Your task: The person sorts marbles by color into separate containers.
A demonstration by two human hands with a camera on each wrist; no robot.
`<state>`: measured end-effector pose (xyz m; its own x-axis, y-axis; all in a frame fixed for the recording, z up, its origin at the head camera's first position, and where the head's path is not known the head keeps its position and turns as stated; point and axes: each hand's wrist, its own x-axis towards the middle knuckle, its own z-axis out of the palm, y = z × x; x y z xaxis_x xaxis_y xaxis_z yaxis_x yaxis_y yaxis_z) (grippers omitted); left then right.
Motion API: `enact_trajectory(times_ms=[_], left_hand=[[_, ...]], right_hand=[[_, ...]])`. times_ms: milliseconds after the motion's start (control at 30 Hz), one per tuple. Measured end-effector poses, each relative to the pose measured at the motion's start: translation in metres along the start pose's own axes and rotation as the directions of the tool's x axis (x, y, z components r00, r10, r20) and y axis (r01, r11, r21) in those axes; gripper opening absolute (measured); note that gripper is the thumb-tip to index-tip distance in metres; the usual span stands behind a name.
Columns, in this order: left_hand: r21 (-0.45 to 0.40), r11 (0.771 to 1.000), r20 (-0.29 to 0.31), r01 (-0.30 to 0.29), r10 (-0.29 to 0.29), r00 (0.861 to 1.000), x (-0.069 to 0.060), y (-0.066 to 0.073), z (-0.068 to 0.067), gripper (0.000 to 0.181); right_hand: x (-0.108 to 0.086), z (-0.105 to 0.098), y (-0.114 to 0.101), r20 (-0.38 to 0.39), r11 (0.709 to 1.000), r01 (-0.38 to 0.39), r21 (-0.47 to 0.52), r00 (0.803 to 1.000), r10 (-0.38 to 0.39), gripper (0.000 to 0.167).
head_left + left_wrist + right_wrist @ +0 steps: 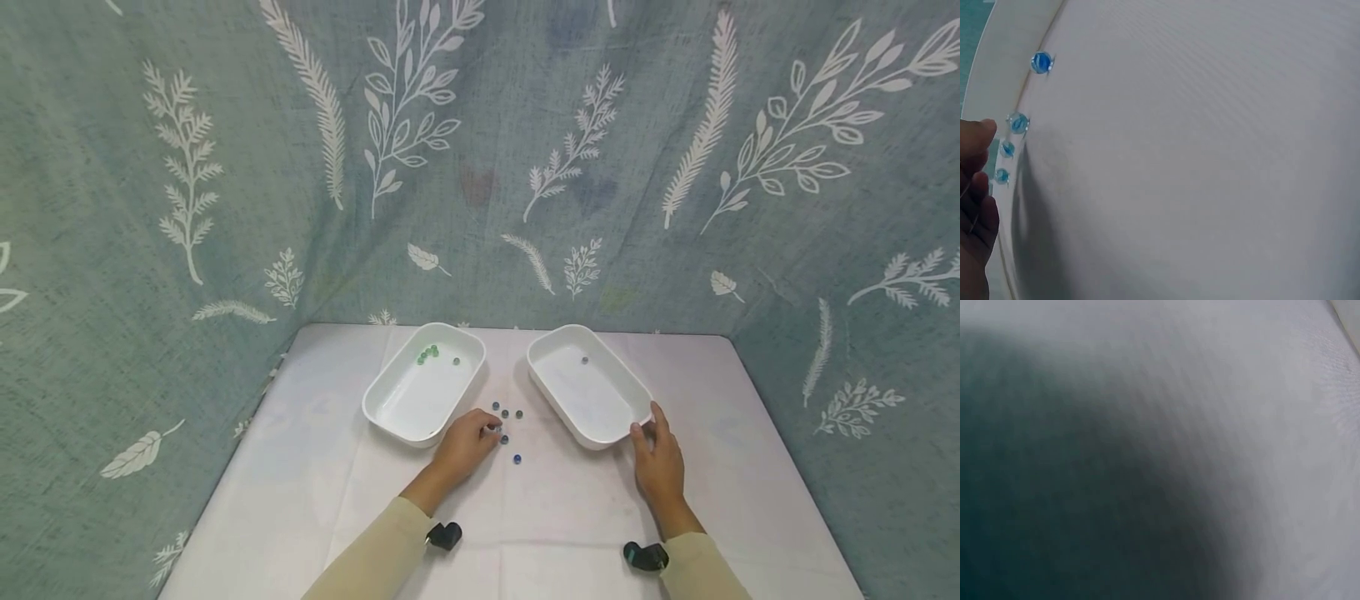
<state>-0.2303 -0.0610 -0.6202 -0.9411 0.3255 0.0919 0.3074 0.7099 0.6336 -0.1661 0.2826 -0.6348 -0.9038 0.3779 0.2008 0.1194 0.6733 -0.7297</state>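
Note:
In the head view my left hand (465,446) is over the table, right of the left white tray. Its thumb and fingertips pinch a small clear-bluish glass marble (498,429), partly covered by the fingers. Loose marbles lie close by: a dark one (504,439) just below the fingertips, a blue one (517,459) nearer me, and several farther back. The left wrist view shows the thumb beside a row of blue marbles (1018,122). My right hand (660,467) holds the near right corner of the right white tray (592,437), thumb and forefinger either side.
The left white tray (405,408) contains several green marbles (428,353) toward its far end. A single greyish marble (585,360) sits in the right tray. White cloth covers the table (555,517), with patterned fabric (480,250) hanging behind and at both sides. The right wrist view is mostly blurred.

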Motion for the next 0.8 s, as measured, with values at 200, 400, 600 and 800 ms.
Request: enact_trajectory(times_ms=[200, 400, 600, 800], left_hand=[[-0.028, 1.000, -0.001, -0.015, 0.015, 1.000, 0.013, 0.010, 0.000, 0.023], [-0.058, 0.998, 0.009, -0.004, 0.005, 1.000, 0.024, 0.024, -0.002, 0.020], [-0.048, 0.999, 0.013, -0.020, 0.021, 1.000, 0.033, 0.040, -0.006, 0.021], [-0.009, 0.998, -0.004, -0.060, 0.060, 0.998, 0.042, 0.053, -0.010, 0.022]], right_hand=[[0.001, 0.001, 0.001, 0.004, 1.000, -0.025, -0.011, 1.000, 0.025, 0.067], [0.001, 0.001, 0.000, 0.012, 0.999, -0.036, -0.006, 0.999, 0.036, 0.068], [-0.001, -0.001, -0.003, 0.013, 0.999, -0.047, -0.001, 0.999, 0.047, 0.068], [-0.001, 0.000, -0.003, 0.009, 0.999, -0.042, -0.006, 0.999, 0.042, 0.067]])
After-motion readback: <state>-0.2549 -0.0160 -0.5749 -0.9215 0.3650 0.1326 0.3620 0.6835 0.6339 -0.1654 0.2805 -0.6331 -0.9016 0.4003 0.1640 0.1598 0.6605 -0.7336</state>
